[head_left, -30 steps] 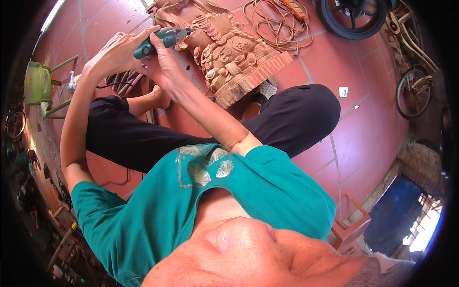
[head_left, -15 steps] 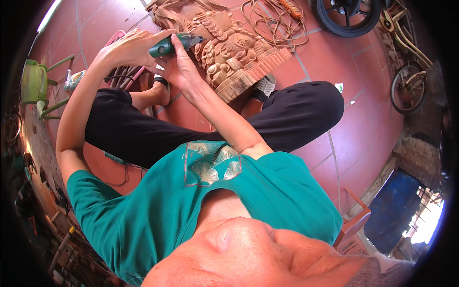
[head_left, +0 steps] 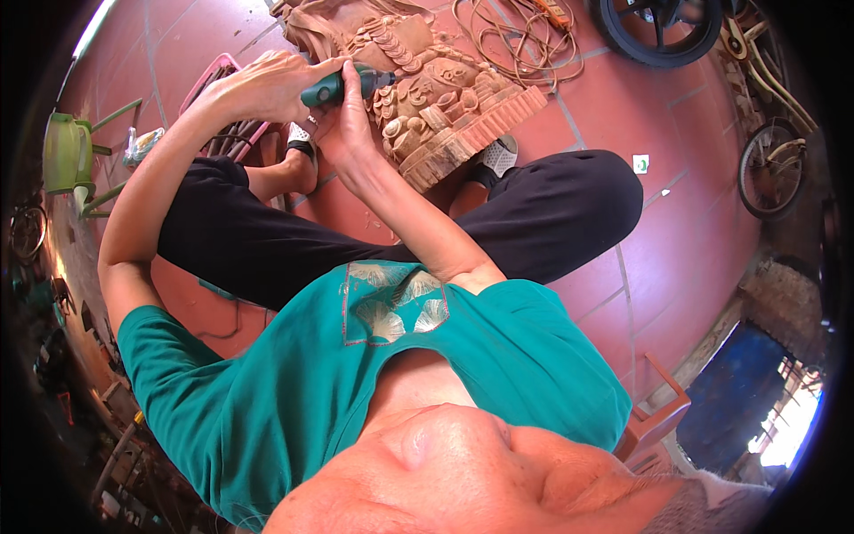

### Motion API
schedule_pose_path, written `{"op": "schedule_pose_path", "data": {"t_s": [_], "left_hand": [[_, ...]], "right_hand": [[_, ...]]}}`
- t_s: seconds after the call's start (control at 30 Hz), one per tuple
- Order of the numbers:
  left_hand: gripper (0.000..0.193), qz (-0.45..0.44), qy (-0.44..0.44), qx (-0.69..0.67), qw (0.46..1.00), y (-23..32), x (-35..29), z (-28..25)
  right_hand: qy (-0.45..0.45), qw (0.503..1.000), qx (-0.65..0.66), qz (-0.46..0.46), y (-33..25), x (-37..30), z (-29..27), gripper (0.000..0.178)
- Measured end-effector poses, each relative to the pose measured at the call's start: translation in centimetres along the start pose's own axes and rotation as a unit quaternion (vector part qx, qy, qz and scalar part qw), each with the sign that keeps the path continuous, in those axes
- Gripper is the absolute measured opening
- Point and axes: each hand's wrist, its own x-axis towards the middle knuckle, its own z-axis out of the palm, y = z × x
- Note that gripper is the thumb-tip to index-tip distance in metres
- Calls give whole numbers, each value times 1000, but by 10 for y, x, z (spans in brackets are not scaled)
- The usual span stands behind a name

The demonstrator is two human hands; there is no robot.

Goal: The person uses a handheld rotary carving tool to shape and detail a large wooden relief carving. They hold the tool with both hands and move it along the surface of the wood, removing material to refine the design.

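A green rotary tool (head_left: 326,90) with a dark nose is held between my hands, its nose pointing right at the carving. My right hand (head_left: 347,133) is wrapped around the tool from below, its thumb lying over the body. My left hand (head_left: 262,87) grips the tool's back end from the left, with a finger stretched along its top. Just beyond the nose lies a carved wooden relief (head_left: 445,98) with dense raised figures and a ridged base. Whether the tool's tip touches the wood is too small to tell.
Coiled orange cord (head_left: 520,44) lies beyond the carving. A black wheel (head_left: 658,31) stands at the far right, a bicycle wheel (head_left: 772,169) nearer. On the left are a green stool (head_left: 69,153), a clear plastic bag (head_left: 142,145) and a pink-framed chair (head_left: 209,84). My bent legs flank the carving.
Both hands and the rotary tool have moved a little to the right, bringing the nose over the carving's left part. The grip looks much the same.
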Motion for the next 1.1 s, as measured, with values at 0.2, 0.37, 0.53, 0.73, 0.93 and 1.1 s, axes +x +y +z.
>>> {"op": "schedule_pose_path", "data": {"t_s": [0.2, 0.37, 0.53, 0.73, 0.93, 1.1], "left_hand": [[88, 16, 25, 15, 999, 15, 8, -4], [86, 31, 14, 31, 999, 24, 17, -11], [91, 44, 11, 58, 997, 23, 25, -11], [90, 55, 26, 68, 996, 20, 29, -9], [80, 38, 25, 71, 996, 31, 28, -18], [90, 48, 16, 66, 997, 21, 32, -11]], "right_hand": [[2, 1000, -1, -14, -7, -1, -6, 60], [7, 999, 17, -28, -11, 4, -10, 62], [-10, 999, 13, -31, -14, 9, -15, 64], [-25, 999, 12, -32, -16, 11, -17, 64], [-19, 999, 27, -22, -19, 11, -17, 61], [-19, 999, 36, -21, -16, 13, -18, 60]]}}
